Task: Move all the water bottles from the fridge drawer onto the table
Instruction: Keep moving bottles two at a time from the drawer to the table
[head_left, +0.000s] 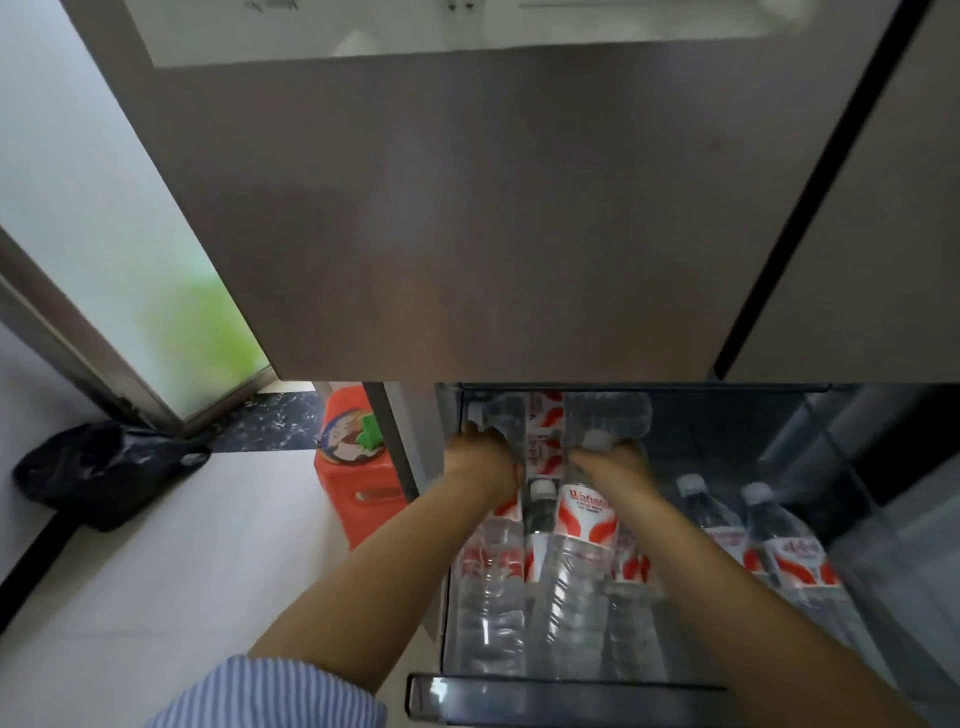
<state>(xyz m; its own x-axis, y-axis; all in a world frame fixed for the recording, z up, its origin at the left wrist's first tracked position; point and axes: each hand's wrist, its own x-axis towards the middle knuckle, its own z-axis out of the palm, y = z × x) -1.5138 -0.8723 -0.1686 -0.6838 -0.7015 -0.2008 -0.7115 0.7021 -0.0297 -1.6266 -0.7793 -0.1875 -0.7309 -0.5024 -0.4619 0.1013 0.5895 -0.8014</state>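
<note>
The fridge drawer (566, 699) stands pulled out below the grey fridge door, filled with several clear water bottles with red and white labels. My left hand (480, 452) reaches to the drawer's back left and curls over a bottle (498, 413) lying there. My right hand (610, 460) is at the back middle, its fingers wrapped round the capped neck of another bottle (613, 415). A labelled bottle (582, 551) lies between my forearms. Two more bottles (784, 551) lean at the right. The table is out of view.
The closed grey fridge door (467, 208) hangs right above the drawer. An orange plastic container (358, 467) stands on the floor against the fridge's left side. A black bag (104, 473) lies by a frosted glass door (104, 234) at the left. Pale floor spreads below.
</note>
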